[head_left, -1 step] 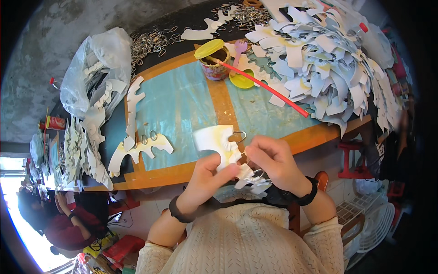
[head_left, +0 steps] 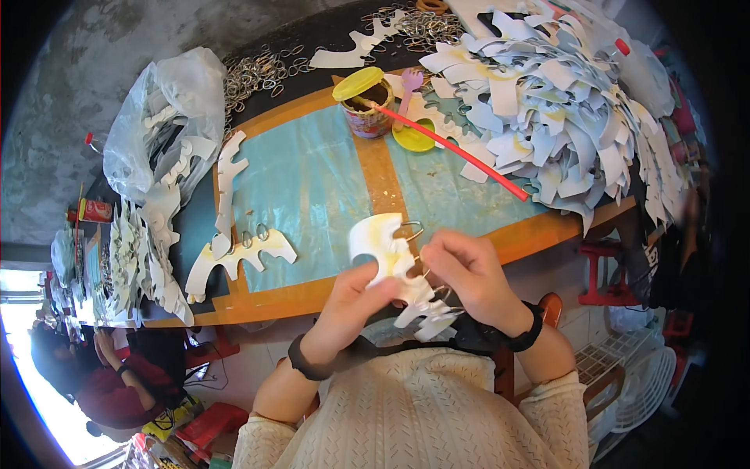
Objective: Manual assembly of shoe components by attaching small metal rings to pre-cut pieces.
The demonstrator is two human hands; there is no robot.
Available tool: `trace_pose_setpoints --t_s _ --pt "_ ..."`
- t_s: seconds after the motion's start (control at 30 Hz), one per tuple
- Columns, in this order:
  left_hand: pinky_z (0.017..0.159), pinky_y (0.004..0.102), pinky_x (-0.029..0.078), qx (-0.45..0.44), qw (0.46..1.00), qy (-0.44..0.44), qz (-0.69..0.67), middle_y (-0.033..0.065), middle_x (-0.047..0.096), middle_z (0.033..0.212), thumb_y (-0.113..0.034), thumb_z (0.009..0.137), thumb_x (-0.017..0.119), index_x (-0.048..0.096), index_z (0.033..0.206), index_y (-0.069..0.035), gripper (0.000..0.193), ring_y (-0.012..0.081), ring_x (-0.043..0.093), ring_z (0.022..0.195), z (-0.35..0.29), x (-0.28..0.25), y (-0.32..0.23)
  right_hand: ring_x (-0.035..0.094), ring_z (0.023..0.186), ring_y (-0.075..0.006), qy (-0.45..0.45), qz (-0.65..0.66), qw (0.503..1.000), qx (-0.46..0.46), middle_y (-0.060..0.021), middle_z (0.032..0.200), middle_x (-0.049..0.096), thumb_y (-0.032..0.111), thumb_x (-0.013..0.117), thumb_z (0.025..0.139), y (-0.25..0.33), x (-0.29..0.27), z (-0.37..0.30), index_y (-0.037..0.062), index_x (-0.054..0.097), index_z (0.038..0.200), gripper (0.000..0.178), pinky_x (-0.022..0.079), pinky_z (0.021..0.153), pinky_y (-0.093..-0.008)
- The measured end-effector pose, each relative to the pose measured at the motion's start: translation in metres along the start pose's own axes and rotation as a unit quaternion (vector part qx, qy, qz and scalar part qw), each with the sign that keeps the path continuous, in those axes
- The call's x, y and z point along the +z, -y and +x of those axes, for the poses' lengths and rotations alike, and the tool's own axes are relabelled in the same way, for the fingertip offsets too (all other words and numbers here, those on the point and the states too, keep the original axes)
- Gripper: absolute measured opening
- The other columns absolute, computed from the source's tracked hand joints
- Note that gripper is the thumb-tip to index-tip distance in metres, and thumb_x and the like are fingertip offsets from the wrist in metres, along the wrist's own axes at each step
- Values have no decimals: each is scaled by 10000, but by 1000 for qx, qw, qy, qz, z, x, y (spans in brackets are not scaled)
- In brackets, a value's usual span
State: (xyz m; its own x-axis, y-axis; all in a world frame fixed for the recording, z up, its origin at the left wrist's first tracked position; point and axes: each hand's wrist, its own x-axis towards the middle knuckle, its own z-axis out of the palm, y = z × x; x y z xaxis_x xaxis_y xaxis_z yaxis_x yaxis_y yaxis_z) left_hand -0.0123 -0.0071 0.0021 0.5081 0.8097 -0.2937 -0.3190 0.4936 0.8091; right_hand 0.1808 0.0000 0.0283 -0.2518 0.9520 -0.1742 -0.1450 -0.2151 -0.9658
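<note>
Between my hands is a white toothed cut-out piece (head_left: pixel 380 244) with yellowish stains. My left hand (head_left: pixel 353 303) grips it, thumb on top, fingers beneath. Along its notched right edge sit oval metal rings, one of them a ring (head_left: pixel 412 229) near the far end. My right hand (head_left: pixel 475 280) is closed in a pinch beside that edge, close to a ring lower down; what lies between its fingertips is hidden. On the table to the left rests another white cut-out piece (head_left: pixel 238 258) with rings on its edge, below a longer upright white piece (head_left: pixel 227 184).
A tub (head_left: pixel 369 121) with a yellow lid, a red stick (head_left: pixel 461 152) and a purple fork (head_left: pixel 408 90) stand on the blue-covered table (head_left: pixel 305 187). White pieces heap (head_left: pixel 539 117) at the right. Metal rings (head_left: pixel 262 74) pile behind. Another person (head_left: pixel 129 387) sits at left.
The white piece has shifted slightly to the right and turned a little in my left hand. My right hand stays pinched near its edge.
</note>
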Motion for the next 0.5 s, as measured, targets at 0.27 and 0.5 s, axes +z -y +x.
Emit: trace_pose_setpoints --t_s 0.27,0.5 --pt "755 260 494 -9 1000 -2 14 79 574 1185 -107 882 642 446 1303 -24 471 142 572 1051 2 12 8 420 658 -24 -27 25 999 -1 43 689 493 197 535 949 -8 5 12 27 535 768 248 358 571 -209" --pt "777 282 510 55 994 -67 -60 78 591 1159 -40 895 602 462 1278 -23 409 170 596 1047 8 20 9 492 581 -179 -20 -128 990 -54 -115 648 515 246 515 949 -10 -5 14 -4 550 825 281 407 574 -307"
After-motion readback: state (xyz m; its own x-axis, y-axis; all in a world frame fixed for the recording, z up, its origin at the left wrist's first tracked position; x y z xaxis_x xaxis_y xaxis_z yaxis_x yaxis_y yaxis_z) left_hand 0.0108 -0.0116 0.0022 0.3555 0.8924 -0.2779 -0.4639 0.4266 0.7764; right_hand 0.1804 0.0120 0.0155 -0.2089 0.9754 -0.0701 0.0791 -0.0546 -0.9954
